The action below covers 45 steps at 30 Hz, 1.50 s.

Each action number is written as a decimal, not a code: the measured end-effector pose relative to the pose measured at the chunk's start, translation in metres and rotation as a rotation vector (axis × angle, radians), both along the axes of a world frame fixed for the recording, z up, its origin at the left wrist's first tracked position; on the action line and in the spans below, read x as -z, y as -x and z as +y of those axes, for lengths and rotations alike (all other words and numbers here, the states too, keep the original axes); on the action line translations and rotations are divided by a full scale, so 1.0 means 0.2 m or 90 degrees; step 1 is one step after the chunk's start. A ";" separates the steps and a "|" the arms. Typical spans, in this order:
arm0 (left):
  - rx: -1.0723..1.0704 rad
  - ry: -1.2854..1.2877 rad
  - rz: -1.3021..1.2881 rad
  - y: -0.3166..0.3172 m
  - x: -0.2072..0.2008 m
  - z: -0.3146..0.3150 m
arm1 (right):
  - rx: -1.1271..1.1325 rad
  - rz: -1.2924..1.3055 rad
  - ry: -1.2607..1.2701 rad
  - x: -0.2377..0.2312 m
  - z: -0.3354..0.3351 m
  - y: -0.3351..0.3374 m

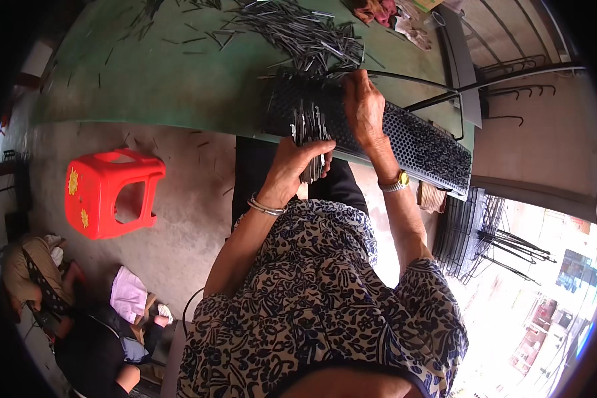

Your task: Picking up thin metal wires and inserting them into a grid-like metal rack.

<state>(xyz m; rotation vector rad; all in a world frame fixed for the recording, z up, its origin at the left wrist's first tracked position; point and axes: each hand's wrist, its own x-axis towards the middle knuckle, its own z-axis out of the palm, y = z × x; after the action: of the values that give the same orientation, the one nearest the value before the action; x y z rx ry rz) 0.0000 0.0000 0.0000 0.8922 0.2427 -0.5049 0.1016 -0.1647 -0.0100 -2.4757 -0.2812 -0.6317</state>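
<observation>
Black thin sticks make a loose bundle (308,129), which the left hand (287,162) is gripping low, its thumb laid across them. Probably this keeps the sticks together while their far ends stay free. The bundle is held just beside the near edge of a dark tray with holes (404,136), maybe to keep the reach short. Above this tray is the right hand (367,106); its fingertips are drawn together, but I cannot tell whether a stick is between them. More sticks lie in a pile (305,36) on the far side. The green table (146,93) has wide room at left, and its near edge curves past the hands. At right, black rods (458,91) narrow the space; the red stool (103,192) stands well apart.
</observation>
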 end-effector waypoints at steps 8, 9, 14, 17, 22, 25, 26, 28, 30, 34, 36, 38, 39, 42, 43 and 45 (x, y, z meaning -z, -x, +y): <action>0.032 0.046 0.005 0.04 0.02 -0.03 | -0.042 0.046 0.093 -0.08 -0.06 0.00; 0.032 0.045 0.005 0.04 0.03 -0.03 | -0.042 0.045 0.092 -0.09 -0.05 0.00; 0.029 0.047 0.013 0.06 0.04 -0.03 | -0.061 0.046 0.115 -0.11 -0.03 -0.01; 0.027 0.052 0.016 0.05 0.04 -0.02 | -0.069 0.032 0.121 -0.12 -0.02 -0.03; 0.020 0.041 0.022 0.05 0.03 -0.01 | -0.076 0.051 0.160 -0.11 0.01 -0.03; 0.022 0.036 0.020 0.04 0.03 -0.01 | -0.097 0.030 0.193 -0.08 0.01 -0.05; 0.023 0.032 0.018 0.04 0.02 -0.02 | -0.108 0.011 0.216 -0.06 0.01 -0.05; 0.022 0.043 0.008 0.03 0.01 -0.02 | -0.102 -0.017 0.194 -0.03 0.01 -0.03; 0.019 0.054 -0.003 0.03 0.00 -0.02 | -0.099 -0.045 0.171 -0.03 0.01 0.00; 0.026 0.026 -0.011 0.03 0.01 -0.02 | -0.212 0.315 -0.150 -0.22 -0.06 0.11; 0.029 0.012 -0.016 0.03 0.00 -0.02 | -0.277 0.488 -0.198 -0.28 -0.07 0.18; 0.035 -0.022 -0.020 0.03 -0.01 -0.02 | -0.293 0.516 -0.234 -0.28 -0.08 0.19; 0.037 -0.023 -0.021 0.02 -0.02 -0.03 | -0.311 0.544 -0.268 -0.27 -0.09 0.19; 0.032 -0.024 -0.028 0.02 -0.03 -0.04 | -0.273 0.552 -0.343 -0.26 -0.12 0.20; 0.031 -0.035 -0.023 0.01 0.00 -0.04 | -0.275 0.552 -0.343 -0.26 -0.12 0.19; 0.032 -0.045 -0.017 0.01 0.03 -0.04 | -0.146 0.340 -0.308 -0.25 -0.11 0.18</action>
<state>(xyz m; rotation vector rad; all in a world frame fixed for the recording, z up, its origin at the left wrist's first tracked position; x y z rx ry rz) -0.0022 -0.0080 -0.0060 0.9751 0.2150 -0.5327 0.0663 -0.1859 0.0406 -2.0067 -0.1716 0.0679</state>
